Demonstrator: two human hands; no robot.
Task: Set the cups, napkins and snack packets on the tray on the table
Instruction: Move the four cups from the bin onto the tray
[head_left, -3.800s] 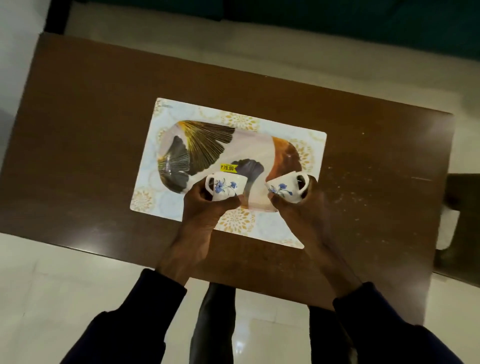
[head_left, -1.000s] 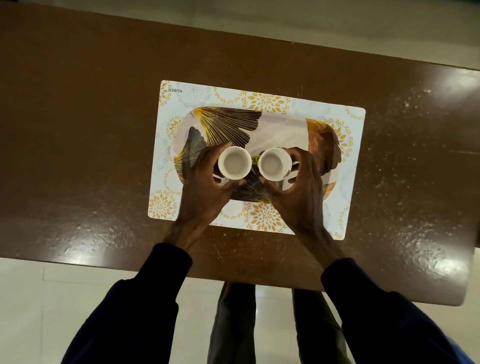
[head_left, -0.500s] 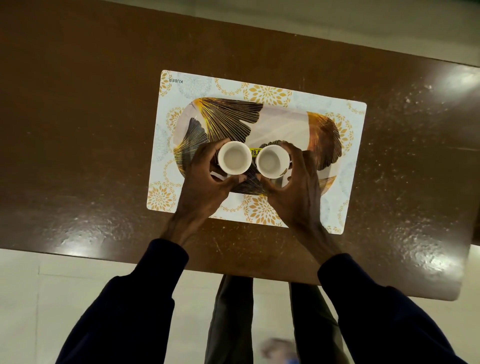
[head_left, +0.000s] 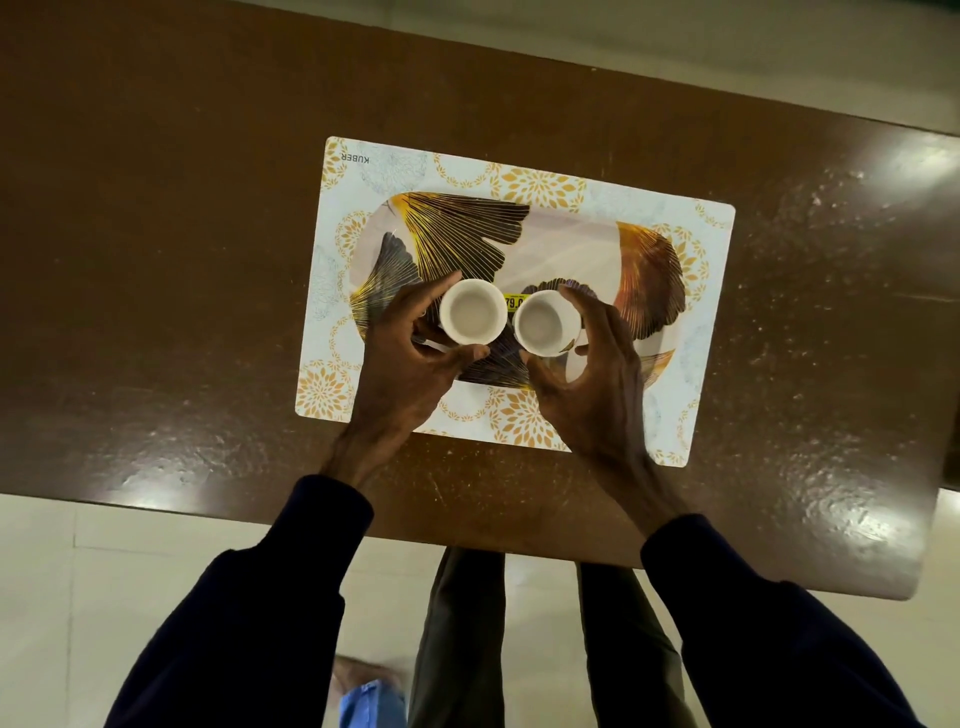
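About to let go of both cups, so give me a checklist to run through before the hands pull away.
1. Left cup upright over the tray: ok.
2. Right cup upright over the tray: ok.
3. Cups apart, not touching: ok.
4. Both bases fully seated: cannot tell.
5. Left hand fingers off its cup: not ok, wrapped around it.
6. Right hand fingers off its cup: cannot tell, curled beside it.

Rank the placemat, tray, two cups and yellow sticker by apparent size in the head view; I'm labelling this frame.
1. Placemat, largest.
2. Tray, lying within the placemat's outline.
3. Left cup and right cup: they look alike, so unranked.
4. Yellow sticker, smallest, though the cups partly hide it.
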